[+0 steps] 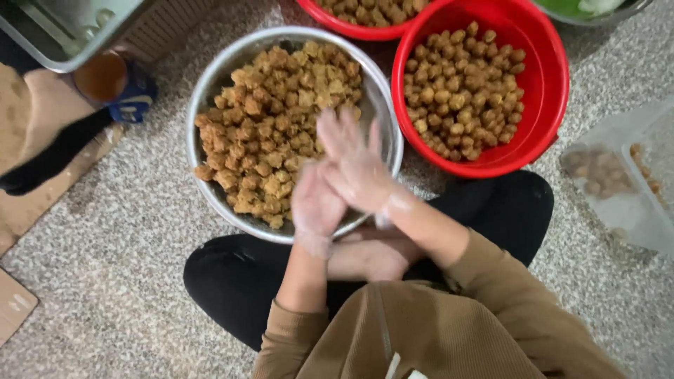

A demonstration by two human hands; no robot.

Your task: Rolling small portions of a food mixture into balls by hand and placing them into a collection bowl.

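Observation:
A large metal basin [210, 84] full of brown fried chunks stands on the speckled floor in front of my crossed legs. Both hands hover over its near rim, each in a thin clear plastic glove, blurred by motion. My left hand [314, 203] is pressed against the wrist side of my right hand [354, 165], whose fingers spread apart above the food. Neither hand holds any piece that I can see.
A red basin [544, 77] of small brown balls stands at the right, with another red basin [351, 29] behind it. Clear plastic bags [618, 175] with some pieces lie at far right. A metal tray [63, 35] and cardboard are at the left.

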